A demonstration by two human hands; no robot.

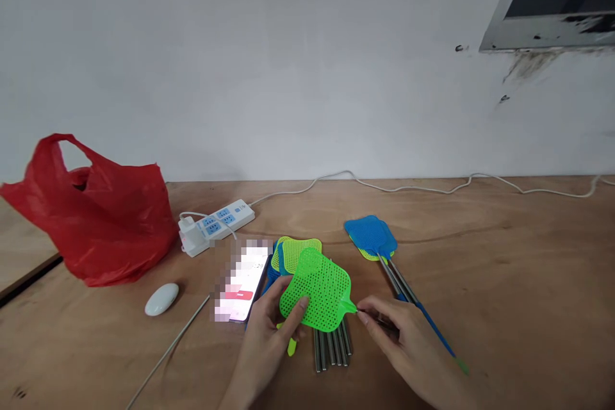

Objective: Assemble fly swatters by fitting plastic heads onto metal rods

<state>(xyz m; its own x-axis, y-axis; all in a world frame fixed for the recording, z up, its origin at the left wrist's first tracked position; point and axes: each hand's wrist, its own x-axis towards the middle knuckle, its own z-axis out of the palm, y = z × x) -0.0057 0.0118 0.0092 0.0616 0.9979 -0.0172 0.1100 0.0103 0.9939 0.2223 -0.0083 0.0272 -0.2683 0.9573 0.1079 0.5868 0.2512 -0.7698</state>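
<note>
My left hand (273, 323) grips a bright green fly swatter head (318, 291) by its left edge, thumb on top. At the head's narrow neck, my right hand (396, 330) pinches a thin rod; most of that rod is hidden by the fingers. Below the green head lie several metal tubes (331, 355) side by side. Behind it rest more swatter heads, a yellow-green one (300, 251) on top with blue ones under it. To the right lie fly swatters with blue heads (369, 234) and metal shafts, one ending in a blue and green handle (439, 336).
A lit phone (243, 282) lies left of my left hand. Farther left are a white mouse (162, 299), a grey cable (168, 351) and a red plastic bag (106, 224). Behind the phone sits a white power strip (235, 210), its cord running along the wall.
</note>
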